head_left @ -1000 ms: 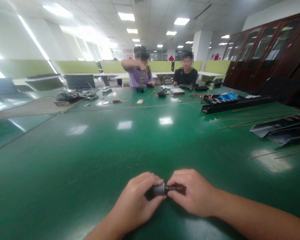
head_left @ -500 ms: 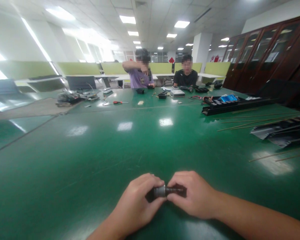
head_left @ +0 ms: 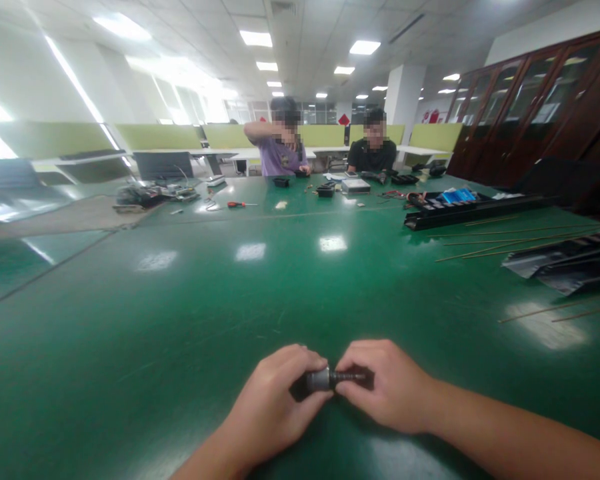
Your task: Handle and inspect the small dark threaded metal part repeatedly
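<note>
Close to me, over the near part of the green table (head_left: 205, 307), my left hand (head_left: 275, 400) is closed around a short grey cylinder (head_left: 319, 379). A dark ribbed shaft (head_left: 347, 377) runs rightward from the cylinder's end, lying level with it. My right hand (head_left: 393, 387) pinches this shaft between thumb and fingers beside the cylinder. Both thumbs are on the near side and the fingertips on the far side. The outer ends of the piece are hidden inside my palms, and its exact kind does not show.
Black channel pieces (head_left: 567, 267) and thin brass-coloured rods (head_left: 510, 243) lie at right. Farther back are a screwdriver (head_left: 237, 204), a white box (head_left: 355, 187) and a black tray (head_left: 325, 191). Two people (head_left: 283, 150) sit across the table.
Both hands keep their grip on the grey cylinder and ribbed shaft, shifting only very slightly. Across the table, the person in black has lowered their head.
</note>
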A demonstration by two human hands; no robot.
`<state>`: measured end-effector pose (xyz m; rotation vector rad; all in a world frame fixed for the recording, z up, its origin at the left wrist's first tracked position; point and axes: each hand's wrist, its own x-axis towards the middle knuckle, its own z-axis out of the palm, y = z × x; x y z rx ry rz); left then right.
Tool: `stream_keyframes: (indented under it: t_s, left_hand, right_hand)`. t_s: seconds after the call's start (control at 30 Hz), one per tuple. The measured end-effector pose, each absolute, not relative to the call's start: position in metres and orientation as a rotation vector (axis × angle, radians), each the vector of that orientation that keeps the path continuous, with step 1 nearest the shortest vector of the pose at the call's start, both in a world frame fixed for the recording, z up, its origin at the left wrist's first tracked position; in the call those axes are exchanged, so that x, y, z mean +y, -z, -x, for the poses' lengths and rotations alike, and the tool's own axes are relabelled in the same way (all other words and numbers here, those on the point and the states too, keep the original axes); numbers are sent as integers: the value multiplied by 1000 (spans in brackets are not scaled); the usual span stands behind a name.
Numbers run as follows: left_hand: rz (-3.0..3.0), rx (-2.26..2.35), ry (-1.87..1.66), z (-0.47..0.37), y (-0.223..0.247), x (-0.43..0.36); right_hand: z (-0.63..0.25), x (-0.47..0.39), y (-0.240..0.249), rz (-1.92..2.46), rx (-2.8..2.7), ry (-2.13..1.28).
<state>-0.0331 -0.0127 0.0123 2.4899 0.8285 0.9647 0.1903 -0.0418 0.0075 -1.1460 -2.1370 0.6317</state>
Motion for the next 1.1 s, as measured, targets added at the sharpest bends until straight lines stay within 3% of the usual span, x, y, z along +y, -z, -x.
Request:
stream_keyframes:
  t_s: [1.1]
  left_hand:
    - [-2493,873,-938,34,-14,-10]
  right_hand:
    - [-191,-41,-7,1200,-2080,-688]
